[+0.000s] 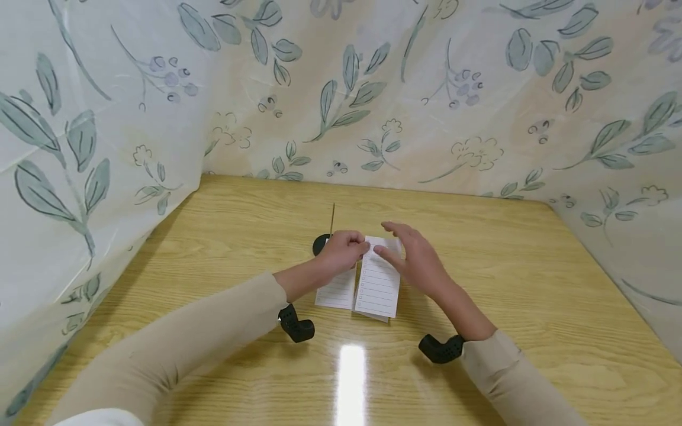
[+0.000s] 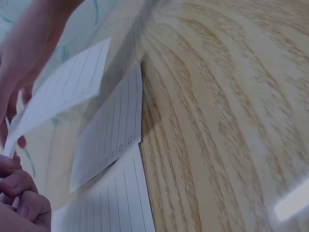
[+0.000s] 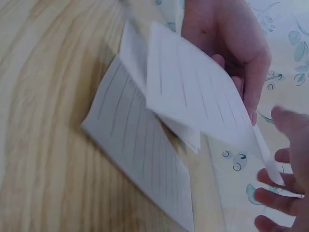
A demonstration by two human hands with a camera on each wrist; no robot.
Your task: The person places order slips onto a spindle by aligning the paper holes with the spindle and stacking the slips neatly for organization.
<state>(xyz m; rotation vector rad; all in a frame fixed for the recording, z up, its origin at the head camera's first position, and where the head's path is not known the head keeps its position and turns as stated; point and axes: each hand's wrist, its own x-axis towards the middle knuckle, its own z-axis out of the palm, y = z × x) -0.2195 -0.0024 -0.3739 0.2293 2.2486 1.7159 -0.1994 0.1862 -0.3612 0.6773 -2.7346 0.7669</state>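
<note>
My left hand pinches the top left corner of a white lined checklist sheet, which is raised and tilted off the table. Beside its top right edge is my right hand, thumb and fingers spread apart. In the right wrist view the edge of the held sheet reaches between the right hand's thumb and loosely bent fingers. More lined sheets lie underneath: one to the left, another with small checkboxes below the held sheet.
Just behind the left hand stands a paper spike with a round black base and a thin upright rod. Floral cloth walls in the wooden table at the back and sides. Black camera mounts hang from both wrists.
</note>
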